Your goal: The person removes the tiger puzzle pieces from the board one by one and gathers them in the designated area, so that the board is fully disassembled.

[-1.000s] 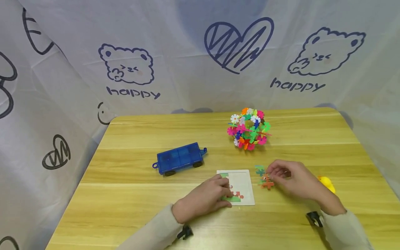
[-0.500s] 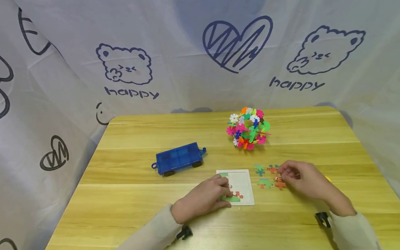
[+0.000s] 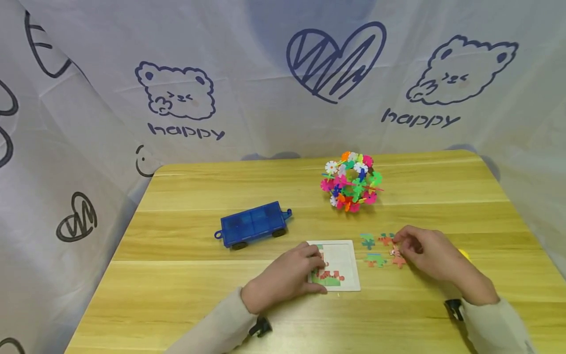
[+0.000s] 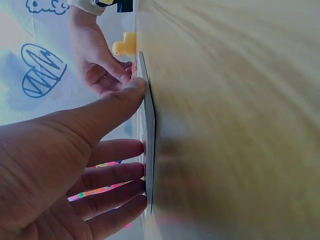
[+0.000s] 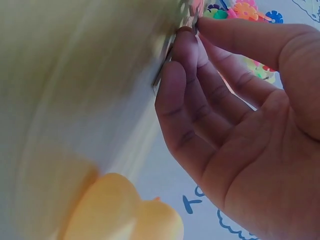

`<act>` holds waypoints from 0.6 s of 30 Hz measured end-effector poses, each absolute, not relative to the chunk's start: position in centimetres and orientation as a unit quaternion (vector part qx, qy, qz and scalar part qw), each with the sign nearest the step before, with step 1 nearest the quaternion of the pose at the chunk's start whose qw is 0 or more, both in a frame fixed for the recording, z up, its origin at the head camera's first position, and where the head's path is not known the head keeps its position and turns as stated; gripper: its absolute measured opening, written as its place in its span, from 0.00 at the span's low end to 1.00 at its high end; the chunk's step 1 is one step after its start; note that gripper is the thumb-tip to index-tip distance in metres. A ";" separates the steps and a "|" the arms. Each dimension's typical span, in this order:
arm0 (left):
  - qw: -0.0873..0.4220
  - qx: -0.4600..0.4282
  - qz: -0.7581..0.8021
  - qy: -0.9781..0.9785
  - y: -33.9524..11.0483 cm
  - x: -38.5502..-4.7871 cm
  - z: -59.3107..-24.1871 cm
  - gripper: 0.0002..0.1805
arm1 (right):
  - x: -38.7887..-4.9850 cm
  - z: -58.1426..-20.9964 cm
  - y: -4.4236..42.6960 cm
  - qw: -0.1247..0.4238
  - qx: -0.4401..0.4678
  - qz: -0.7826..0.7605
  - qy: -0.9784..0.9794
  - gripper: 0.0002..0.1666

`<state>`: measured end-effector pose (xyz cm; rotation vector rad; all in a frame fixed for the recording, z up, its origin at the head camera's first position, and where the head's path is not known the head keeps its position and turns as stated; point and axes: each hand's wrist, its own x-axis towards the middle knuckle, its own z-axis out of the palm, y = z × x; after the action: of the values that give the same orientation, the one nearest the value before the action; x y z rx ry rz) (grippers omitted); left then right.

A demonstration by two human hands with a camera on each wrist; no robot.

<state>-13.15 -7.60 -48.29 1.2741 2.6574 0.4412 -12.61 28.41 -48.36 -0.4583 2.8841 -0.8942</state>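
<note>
A white puzzle board [image 3: 349, 265], partly filled with green and red pieces, lies on the table. My left hand [image 3: 285, 275] rests on its left part, hiding some pieces. In the left wrist view the fingers [image 4: 117, 172] are fairly straight, their tips touching the board's face, with the thumb on its near side. My right hand [image 3: 431, 253] pinches an orange puzzle piece [image 3: 397, 259] between thumb and fingers, right of the board. Between board and hand lie loose puzzle pieces: a green-blue one [image 3: 367, 241], a red-orange one [image 3: 385, 239] and a green-orange one [image 3: 376, 259].
A blue toy wagon [image 3: 254, 223] stands left of the board. Behind the loose pieces sits a ball of colourful flower-shaped connectors [image 3: 352, 182]. A yellow rubber duck [image 5: 117, 210] is beside my right hand, mostly hidden in the head view. A printed cloth [image 3: 261, 118] hangs behind the table.
My right hand has moved right with the orange piece, which has turned slightly and now lies apart from the other loose pieces. My left hand has shifted slightly left, uncovering more of the board.
</note>
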 end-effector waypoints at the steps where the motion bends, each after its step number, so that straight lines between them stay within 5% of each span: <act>1: 0.082 0.426 0.146 0.889 -7.6 -13.2 -48.2 0.24 | -12.6 -48.3 28.4 0.043 -0.149 -0.291 0.944 0.09; 18: 0.073 0.452 0.134 0.879 -7.9 -13.6 -48.2 0.20 | -12.5 -48.1 28.1 0.042 -0.146 -0.282 0.947 0.08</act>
<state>-13.65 -7.92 -48.23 1.3580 2.6382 0.4036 -12.54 28.10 -48.13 -0.4474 2.8999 -0.8632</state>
